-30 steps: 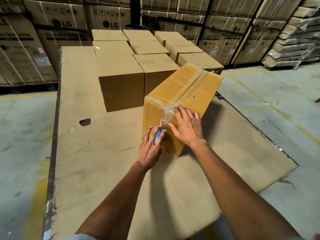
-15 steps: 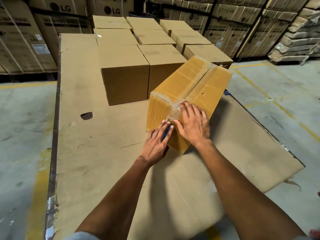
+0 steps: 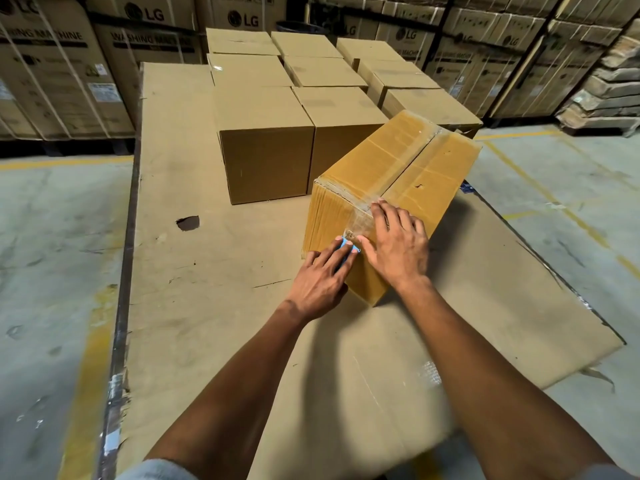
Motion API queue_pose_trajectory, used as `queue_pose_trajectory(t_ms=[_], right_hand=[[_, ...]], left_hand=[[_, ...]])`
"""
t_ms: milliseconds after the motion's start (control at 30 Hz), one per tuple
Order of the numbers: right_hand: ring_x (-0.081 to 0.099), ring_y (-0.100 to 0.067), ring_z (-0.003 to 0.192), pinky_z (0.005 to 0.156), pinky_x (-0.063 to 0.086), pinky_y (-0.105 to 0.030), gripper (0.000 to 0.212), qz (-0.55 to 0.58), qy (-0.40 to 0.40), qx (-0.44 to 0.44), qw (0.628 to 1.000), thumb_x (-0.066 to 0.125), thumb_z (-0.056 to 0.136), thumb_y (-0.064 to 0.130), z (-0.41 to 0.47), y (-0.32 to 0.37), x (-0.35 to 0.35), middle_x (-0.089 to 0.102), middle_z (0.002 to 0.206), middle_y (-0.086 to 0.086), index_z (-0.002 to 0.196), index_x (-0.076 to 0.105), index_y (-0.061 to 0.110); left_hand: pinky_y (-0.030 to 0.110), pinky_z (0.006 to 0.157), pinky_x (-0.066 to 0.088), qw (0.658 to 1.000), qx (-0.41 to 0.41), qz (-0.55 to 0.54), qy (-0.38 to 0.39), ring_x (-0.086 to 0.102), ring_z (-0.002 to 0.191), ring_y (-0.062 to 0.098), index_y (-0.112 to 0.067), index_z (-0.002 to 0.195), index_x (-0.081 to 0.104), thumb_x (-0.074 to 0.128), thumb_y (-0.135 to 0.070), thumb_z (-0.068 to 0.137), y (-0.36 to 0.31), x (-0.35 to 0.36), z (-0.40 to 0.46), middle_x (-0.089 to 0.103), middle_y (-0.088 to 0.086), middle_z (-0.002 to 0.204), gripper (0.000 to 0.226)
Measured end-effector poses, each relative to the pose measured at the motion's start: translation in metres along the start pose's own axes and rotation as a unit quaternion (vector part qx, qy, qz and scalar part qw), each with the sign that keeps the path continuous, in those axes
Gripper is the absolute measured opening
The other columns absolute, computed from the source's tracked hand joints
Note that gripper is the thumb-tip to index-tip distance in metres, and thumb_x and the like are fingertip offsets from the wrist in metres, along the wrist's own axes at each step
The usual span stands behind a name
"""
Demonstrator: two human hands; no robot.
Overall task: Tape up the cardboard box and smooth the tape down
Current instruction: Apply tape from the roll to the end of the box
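Pressing the tape end flat against the box's near face is judged to be the step in hand. The left hand (image 3: 320, 284) is laid on that face with a small blue tool (image 3: 347, 245) pinched under its fingers; what the tool is cannot be told. The right hand (image 3: 398, 244) is spread flat, holding nothing, over the near corner beside the clear tape (image 3: 362, 221). Firm strokes outward from the seam would be advised, so that no bubble or lifted edge is left at the corner fold. The box (image 3: 391, 188) lies skewed on the sheet-covered surface (image 3: 194, 306), its corrugated board yellowish, ribbed on the end and creased along the top seam, where glossy tape is seen. Beyond it, plainer brown boxes (image 3: 266, 147) are set in rows, square and matt. Printed cartons (image 3: 52, 71) are stacked farthest back.
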State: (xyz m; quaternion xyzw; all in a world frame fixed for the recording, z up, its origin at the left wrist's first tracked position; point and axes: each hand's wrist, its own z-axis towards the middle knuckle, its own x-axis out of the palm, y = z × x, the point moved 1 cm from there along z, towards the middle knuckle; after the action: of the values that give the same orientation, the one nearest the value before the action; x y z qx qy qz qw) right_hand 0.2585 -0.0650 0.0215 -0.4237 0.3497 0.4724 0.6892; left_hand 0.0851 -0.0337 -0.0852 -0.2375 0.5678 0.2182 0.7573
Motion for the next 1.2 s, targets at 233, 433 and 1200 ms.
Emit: queue_pose_trajectory(t_ms=[233,433,1200], right_hand=[[0.052,-0.026,0.132,0.101,0.045,-0.043,0.081,0.000,0.016,-0.004,1.000,0.060,0.092,0.066,-0.001,0.000,-0.007,0.051,0.154,-0.007,0.153,0.040,0.017],[0.051,-0.027,0.134,0.102,0.045,-0.045,0.089,-0.003,0.030,-0.012,0.999,0.067,0.087,0.066,-0.003,0.000,-0.012,0.049,0.156,-0.009,0.155,0.039,0.015],[0.051,-0.027,0.134,0.100,0.046,-0.045,0.103,-0.017,0.054,-0.016,0.998,0.075,0.078,0.070,-0.003,0.002,-0.021,0.047,0.157,-0.009,0.155,0.036,0.015]], left_hand=[[0.049,0.093,0.048,1.000,0.009,0.027,0.005,0.032,0.162,0.033,-0.008,0.166,0.038,0.046,-0.035,0.101,0.004,-0.004,-0.001,0.041,0.015,0.171,0.070],[0.049,0.102,0.042,0.998,0.013,0.046,0.029,0.018,0.167,0.034,-0.008,0.170,0.025,0.042,-0.042,0.105,0.001,-0.008,0.000,0.026,0.016,0.177,0.075],[0.057,0.118,0.033,0.999,-0.001,-0.025,0.034,-0.010,0.167,0.038,-0.010,0.173,0.003,0.039,-0.022,0.115,-0.006,-0.003,-0.003,-0.008,0.022,0.180,0.070]])
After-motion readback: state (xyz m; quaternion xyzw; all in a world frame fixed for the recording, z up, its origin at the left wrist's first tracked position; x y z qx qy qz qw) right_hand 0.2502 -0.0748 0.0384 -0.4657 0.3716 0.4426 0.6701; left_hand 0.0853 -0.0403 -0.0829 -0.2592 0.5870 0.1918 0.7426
